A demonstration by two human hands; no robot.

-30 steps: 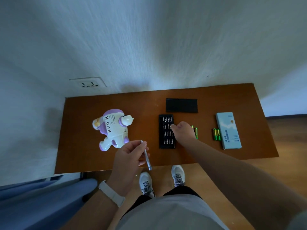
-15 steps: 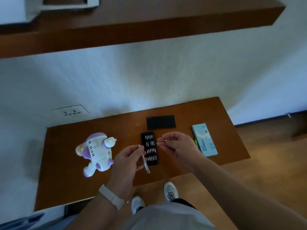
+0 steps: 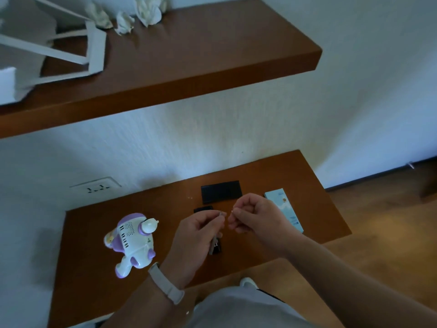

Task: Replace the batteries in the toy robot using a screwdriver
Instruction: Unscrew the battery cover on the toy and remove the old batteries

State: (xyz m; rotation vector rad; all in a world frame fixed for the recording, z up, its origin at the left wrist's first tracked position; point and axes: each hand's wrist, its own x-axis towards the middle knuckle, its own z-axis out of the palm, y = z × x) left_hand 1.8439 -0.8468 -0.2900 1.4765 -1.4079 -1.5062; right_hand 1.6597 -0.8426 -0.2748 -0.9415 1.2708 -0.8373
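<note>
No text can be read. The light-blue box (image 3: pixel 279 197) bears printed marks along its top face, too small and blurred to make out; the toy robot (image 3: pixel 132 240) shows one small dark mark, likewise illegible.

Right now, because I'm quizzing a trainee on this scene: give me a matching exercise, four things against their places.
Things:
1 toy robot
2 screwdriver
3 blue box
4 crumpled tissues

Places:
a on the upper shelf
b in the left hand
c table, right end
d table, left part

Pairs: 1-d, 2-b, 3-c, 4-a
</note>
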